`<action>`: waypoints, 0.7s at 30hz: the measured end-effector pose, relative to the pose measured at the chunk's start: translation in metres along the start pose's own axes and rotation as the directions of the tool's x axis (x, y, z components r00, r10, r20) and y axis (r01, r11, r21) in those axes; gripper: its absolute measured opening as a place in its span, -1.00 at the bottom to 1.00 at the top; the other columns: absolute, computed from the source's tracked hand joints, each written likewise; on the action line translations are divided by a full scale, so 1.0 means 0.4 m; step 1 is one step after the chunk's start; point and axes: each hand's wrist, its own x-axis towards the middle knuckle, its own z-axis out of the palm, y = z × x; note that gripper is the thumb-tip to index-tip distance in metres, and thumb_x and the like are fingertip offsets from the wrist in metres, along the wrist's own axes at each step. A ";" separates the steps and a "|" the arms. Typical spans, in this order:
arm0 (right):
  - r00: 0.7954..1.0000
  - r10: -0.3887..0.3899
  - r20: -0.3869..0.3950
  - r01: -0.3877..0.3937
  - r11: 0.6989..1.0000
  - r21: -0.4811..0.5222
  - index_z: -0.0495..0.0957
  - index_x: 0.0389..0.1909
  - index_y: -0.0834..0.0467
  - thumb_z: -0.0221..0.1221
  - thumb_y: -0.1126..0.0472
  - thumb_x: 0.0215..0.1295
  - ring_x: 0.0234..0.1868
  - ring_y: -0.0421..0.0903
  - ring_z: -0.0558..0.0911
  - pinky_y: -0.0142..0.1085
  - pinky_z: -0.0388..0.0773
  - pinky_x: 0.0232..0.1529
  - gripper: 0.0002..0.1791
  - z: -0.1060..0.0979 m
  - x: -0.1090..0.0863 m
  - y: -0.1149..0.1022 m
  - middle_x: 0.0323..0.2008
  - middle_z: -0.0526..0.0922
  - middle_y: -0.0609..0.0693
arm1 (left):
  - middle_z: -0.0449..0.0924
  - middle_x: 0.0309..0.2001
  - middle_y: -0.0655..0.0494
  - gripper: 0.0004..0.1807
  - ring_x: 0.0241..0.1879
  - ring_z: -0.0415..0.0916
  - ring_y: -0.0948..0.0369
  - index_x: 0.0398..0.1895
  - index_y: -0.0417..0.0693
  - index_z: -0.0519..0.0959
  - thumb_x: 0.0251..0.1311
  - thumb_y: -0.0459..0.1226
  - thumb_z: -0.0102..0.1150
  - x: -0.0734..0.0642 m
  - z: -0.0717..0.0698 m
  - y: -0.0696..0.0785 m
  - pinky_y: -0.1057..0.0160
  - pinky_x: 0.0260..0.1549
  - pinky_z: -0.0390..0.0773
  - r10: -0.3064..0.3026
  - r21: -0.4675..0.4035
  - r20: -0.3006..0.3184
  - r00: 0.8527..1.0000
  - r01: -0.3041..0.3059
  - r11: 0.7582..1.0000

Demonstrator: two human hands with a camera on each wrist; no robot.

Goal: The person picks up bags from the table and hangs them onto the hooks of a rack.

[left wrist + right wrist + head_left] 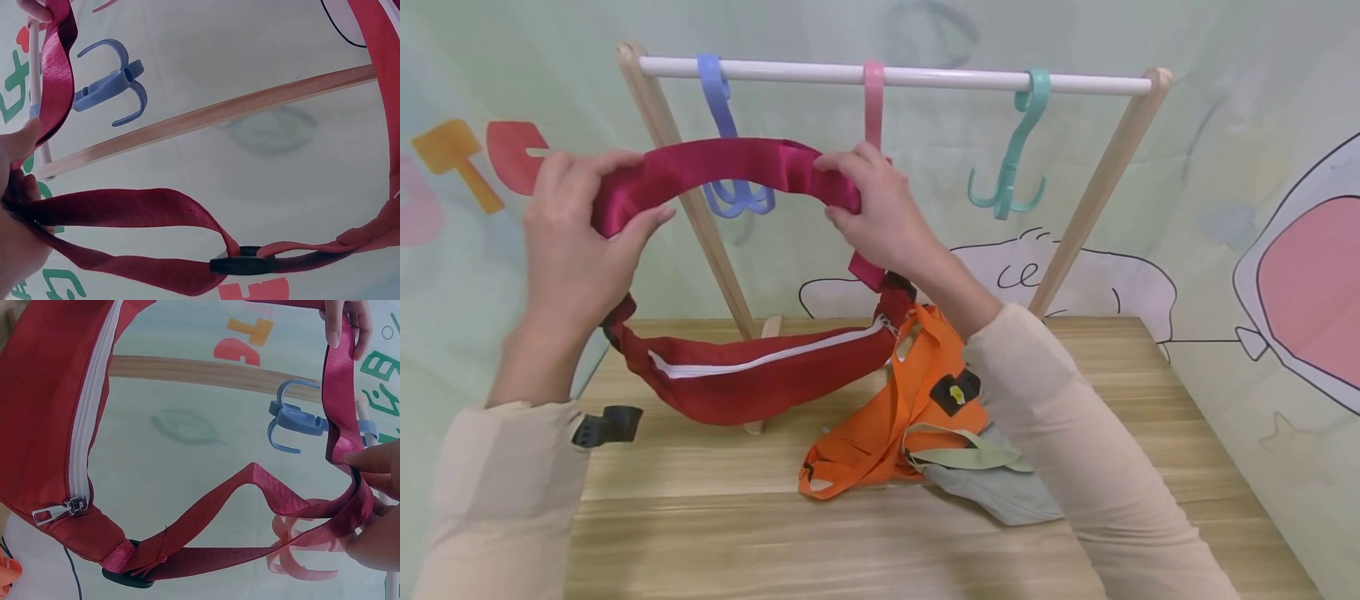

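A red waist bag (pixel 767 379) with a white zipper hangs below its dark pink strap (pixel 722 162). My left hand (pixel 568 225) grips the strap's left end between thumb and fingers. On the other side my right hand (pixel 880 204) pinches the strap near the pink hook (pixel 873 100). Both hands hold the strap up, so it arches in front of the blue hook (pixel 718 100). In the left wrist view the strap runs doubled from the hand to a black slider (pixel 244 262). The right wrist view shows the metal zipper pull (pixel 53 512).
A white rail (pixel 947 77) on wooden posts bears the hooks, including a green hook (pixel 1011 158) at right. On the wooden table (pixel 737 533) lie an orange bag (pixel 880 425) and a grey-green bag (pixel 1000 487), partly behind the right sleeve.
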 end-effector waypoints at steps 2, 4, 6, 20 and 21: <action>1.000 0.006 -0.001 -0.006 1.000 0.002 0.40 0.15 0.17 0.16 0.31 0.19 0.01 -0.10 0.37 -0.44 0.42 -0.16 -0.54 -0.002 0.002 0.000 -0.03 0.40 0.04 | 0.39 -0.04 -0.22 -0.47 -0.03 0.25 0.13 0.12 -0.14 0.45 0.01 -0.33 0.30 0.002 0.002 0.000 0.39 -0.19 0.22 -0.002 -0.002 -0.001 1.000 0.002 1.000; 1.000 0.010 -0.002 -0.010 1.000 0.003 0.40 0.15 0.17 0.15 0.31 0.20 0.00 -0.10 0.38 -0.45 0.43 -0.16 -0.54 -0.003 0.004 0.001 -0.04 0.40 0.05 | 0.39 -0.03 -0.22 -0.47 -0.04 0.25 0.14 0.12 -0.13 0.46 0.01 -0.32 0.30 0.004 0.003 0.000 0.42 -0.19 0.21 -0.002 -0.008 -0.002 1.000 0.002 1.000; 1.000 0.012 -0.005 -0.012 1.000 0.005 0.39 0.15 0.18 0.14 0.32 0.20 -0.01 -0.10 0.39 -0.45 0.43 -0.15 -0.54 -0.004 0.006 0.001 -0.05 0.39 0.05 | 0.39 -0.03 -0.20 -0.47 -0.04 0.25 0.15 0.12 -0.12 0.46 0.01 -0.32 0.30 0.006 0.005 -0.001 0.45 -0.20 0.21 -0.002 -0.009 -0.002 1.000 0.002 1.000; 1.000 0.025 -0.006 -0.025 1.000 0.007 0.35 0.20 0.18 0.11 0.30 0.24 -0.08 -0.13 0.39 -0.51 0.40 -0.20 -0.52 -0.008 0.020 0.002 -0.12 0.35 0.05 | 0.39 -0.05 -0.19 -0.47 -0.04 0.24 0.17 0.13 -0.09 0.45 0.01 -0.31 0.30 0.023 0.016 -0.004 0.41 -0.17 0.23 -0.005 -0.004 -0.010 1.000 0.005 1.000; 1.000 0.024 -0.005 -0.024 1.000 0.004 0.35 0.21 0.18 0.10 0.30 0.24 -0.09 -0.14 0.38 -0.51 0.40 -0.21 -0.52 -0.008 0.021 0.002 -0.12 0.35 0.04 | 0.39 -0.05 -0.19 -0.47 -0.04 0.24 0.17 0.12 -0.10 0.45 0.02 -0.32 0.30 0.024 0.016 -0.005 0.41 -0.17 0.23 -0.006 -0.007 -0.011 1.000 0.006 1.000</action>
